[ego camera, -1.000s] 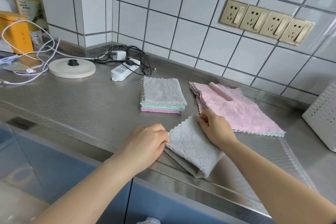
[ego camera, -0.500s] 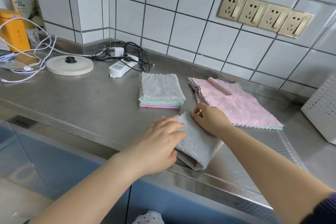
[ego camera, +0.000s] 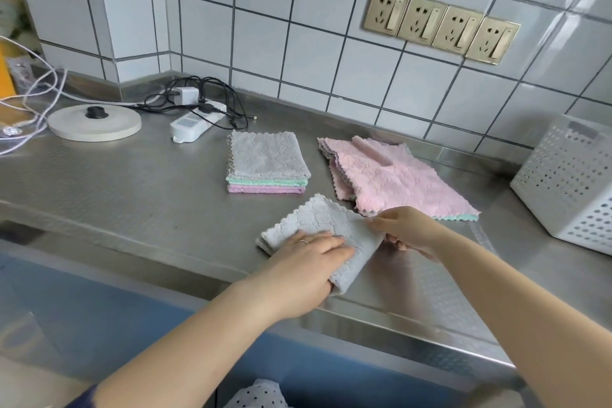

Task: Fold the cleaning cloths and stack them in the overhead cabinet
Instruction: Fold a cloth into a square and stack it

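We saw the grey cloth [ego camera: 326,225] lying folded near the front edge of the steel counter [ego camera: 132,195]. The left hand [ego camera: 304,262] pressed flat on it with straight fingers. The right hand [ego camera: 405,230] pinched the right edge of the cloth. Behind stood a folded stack [ego camera: 268,164], and beside it the unfolded pink cloths [ego camera: 394,179].

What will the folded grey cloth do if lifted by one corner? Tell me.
Likely floppy: the grey cloth drapes over the counter edge under the left hand. Probably light, and its folds may fall open unless the right hand keeps its grip.
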Tool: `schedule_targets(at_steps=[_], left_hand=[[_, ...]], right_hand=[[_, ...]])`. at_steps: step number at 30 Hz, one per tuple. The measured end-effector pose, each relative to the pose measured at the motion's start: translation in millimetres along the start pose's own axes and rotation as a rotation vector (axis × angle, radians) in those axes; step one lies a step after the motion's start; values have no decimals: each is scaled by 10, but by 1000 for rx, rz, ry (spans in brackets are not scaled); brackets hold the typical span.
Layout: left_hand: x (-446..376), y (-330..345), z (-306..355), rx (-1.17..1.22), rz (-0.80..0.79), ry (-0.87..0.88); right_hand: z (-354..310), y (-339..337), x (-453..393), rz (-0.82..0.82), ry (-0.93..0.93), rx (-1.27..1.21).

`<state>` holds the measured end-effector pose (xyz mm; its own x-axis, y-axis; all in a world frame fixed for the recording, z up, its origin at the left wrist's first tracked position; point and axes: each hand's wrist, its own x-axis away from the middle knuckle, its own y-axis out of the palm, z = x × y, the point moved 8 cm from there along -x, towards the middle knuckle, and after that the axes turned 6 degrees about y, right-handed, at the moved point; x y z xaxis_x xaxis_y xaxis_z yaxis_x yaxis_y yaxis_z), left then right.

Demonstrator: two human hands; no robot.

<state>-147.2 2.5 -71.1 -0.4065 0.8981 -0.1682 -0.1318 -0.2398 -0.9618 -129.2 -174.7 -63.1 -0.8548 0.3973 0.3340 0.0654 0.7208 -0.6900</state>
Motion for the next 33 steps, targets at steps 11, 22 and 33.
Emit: schedule_targets(at_steps=[11,22,33], left_hand=[[97,-3,-56,67,-242,-87],[-332,60,-416,58,-158,-213],[-162,30,-660,-31,-153,-348]], right_hand=[[-174,7,125,338,-126,388],[-334,966,600,215,-219,556],[81,646,828,264,-28,629]])
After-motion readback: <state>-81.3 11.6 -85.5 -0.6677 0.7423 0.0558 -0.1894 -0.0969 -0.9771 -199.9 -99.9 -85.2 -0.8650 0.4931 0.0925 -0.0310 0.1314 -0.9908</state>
